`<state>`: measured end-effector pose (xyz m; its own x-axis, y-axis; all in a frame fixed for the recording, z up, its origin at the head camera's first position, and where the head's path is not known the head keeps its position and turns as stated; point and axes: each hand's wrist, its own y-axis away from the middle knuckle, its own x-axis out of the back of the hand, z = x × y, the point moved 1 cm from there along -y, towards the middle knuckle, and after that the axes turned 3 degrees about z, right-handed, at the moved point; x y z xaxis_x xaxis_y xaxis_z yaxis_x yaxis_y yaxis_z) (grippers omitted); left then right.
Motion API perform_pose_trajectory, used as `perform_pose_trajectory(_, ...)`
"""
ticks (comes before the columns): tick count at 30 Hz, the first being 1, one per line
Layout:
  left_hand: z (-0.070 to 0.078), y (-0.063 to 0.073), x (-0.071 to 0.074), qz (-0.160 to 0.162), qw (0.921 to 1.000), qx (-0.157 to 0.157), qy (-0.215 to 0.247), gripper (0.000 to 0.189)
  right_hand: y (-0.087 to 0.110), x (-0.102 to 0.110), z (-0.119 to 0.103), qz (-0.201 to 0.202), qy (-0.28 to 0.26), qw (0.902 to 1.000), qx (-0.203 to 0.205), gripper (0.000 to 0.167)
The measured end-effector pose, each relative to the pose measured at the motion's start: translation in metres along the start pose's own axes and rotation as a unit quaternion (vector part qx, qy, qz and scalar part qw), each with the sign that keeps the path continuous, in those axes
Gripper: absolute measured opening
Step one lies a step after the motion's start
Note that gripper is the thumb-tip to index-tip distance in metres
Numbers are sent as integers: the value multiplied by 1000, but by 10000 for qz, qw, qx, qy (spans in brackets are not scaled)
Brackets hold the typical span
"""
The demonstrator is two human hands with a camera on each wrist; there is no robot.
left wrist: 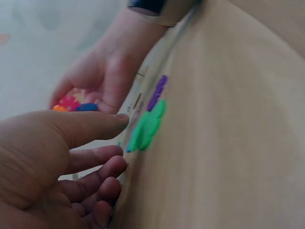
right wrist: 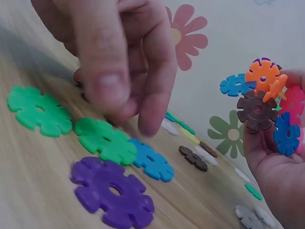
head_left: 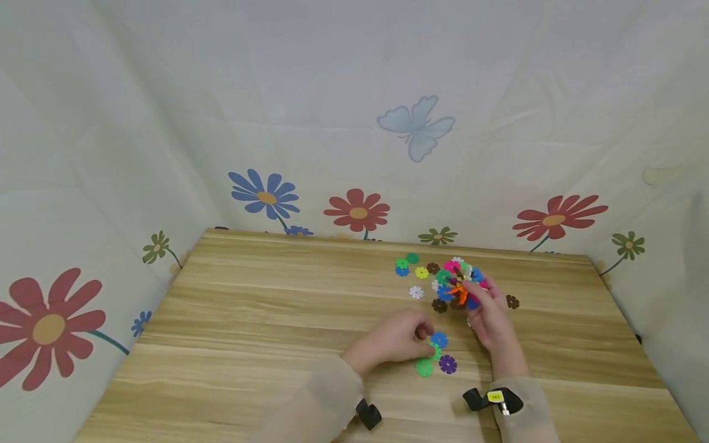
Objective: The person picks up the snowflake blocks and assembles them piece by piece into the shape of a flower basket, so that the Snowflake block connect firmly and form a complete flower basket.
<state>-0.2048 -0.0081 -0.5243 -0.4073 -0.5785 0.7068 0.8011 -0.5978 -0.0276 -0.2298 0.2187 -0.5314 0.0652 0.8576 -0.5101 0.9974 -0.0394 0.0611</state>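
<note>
My right hand [head_left: 492, 320] holds up a cluster of interlocked flower-shaped plastic discs [right wrist: 257, 109], with orange, brown, blue and pink pieces showing. Its fingers are partly hidden behind the cluster. Just above the tabletop, my left hand [head_left: 399, 337] has thumb and fingers apart, with nothing visible between them. Under its fingertips lies a green disc [right wrist: 88, 134], overlapping a blue disc [right wrist: 159, 166]. A second green disc [right wrist: 24, 110] and a purple disc [right wrist: 93, 181] lie flat close by. Whether the left fingertips touch the green disc, I cannot tell.
Loose discs lie scattered toward the back of the wooden table [head_left: 266, 295], among them a yellow disc [head_left: 422, 272], a white disc [head_left: 416, 292] and a brown disc [head_left: 512, 301]. A flower-printed cloth [head_left: 310, 123] hangs behind the table.
</note>
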Motion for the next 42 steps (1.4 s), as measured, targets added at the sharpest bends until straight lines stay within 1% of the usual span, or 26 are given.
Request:
perform_pose_trajectory(2,3,1,-4,9,9982,-146,-579,25,0,-1,1,-5,55,10000,-35,24)
perform_pose_trajectory(4,5,1,-6,64,9951,-231,-961,21,-1,-3,3,5,156,9999,-75,25)
perform_pose_trajectory(8,7,0,-9,46,9922,-180,-1234,18,0,-10,7,-1,314,9994,-135,29)
perform_pose_trajectory(10,7,1,-8,0,9919,-125,-1261,18,1,-14,10,-35,369,9992,-150,29)
perform_pose_trajectory(12,5,1,-7,-20,9946,-46,-1040,17,1,-17,13,-89,351,9993,-125,29)
perform_pose_trajectory(14,0,1,-2,11,9979,54,-643,16,2,-19,15,-126,380,9991,-147,30)
perform_pose_trajectory(15,-3,1,2,86,9992,133,-354,16,2,-21,16,-129,387,9990,-181,31)
perform_pose_trajectory(17,-9,1,12,425,9982,321,262,15,2,-24,19,-126,430,9987,-245,34)
perform_pose_trajectory(18,-12,1,18,661,9953,443,547,13,2,-26,20,-132,459,9985,-274,36)
perform_pose_trajectory(19,-14,1,24,949,9904,541,850,11,3,-27,21,-133,496,9983,-286,38)
perform_pose_trajectory(20,-15,1,30,1277,9828,615,1180,8,3,-29,22,-128,533,9980,-305,40)
perform_pose_trajectory(22,-16,1,40,1899,9624,690,1818,11,3,-32,24,-121,644,9975,-270,42)
perform_pose_trajectory(23,-16,1,43,2136,9518,686,2090,13,4,-33,25,-111,695,9973,-227,43)
perform_pose_trajectory(24,-16,1,46,2340,9424,673,2295,14,4,-35,26,-111,747,9970,-174,43)
perform_pose_trajectory(25,-16,1,47,2488,9351,618,2445,14,4,-36,28,-99,805,9966,-122,43)
perform_pose_trajectory(26,-15,1,48,2574,9304,561,2551,14,4,-37,29,-95,875,9961,-72,43)
perform_pose_trajectory(27,-14,0,48,2617,9286,516,2581,13,4,-38,30,-92,931,9956,-7,41)
perform_pose_trajectory(28,-14,0,48,2631,9288,474,2565,12,4,-39,31,-92,975,9952,44,40)
perform_pose_trajectory(31,-12,-1,46,2619,9348,335,2375,11,4,-40,34,-52,1124,9935,192,40)
perform_pose_trajectory(35,-10,0,45,2662,9439,139,1951,9,4,-39,36,19,1470,9885,364,48)
perform_pose_trajectory(39,-9,2,46,2672,9550,-177,1276,6,6,-38,36,6,1889,9806,518,56)
perform_pose_trajectory(42,-9,3,47,2647,9604,-371,786,4,7,-38,36,-116,2088,9759,623,59)
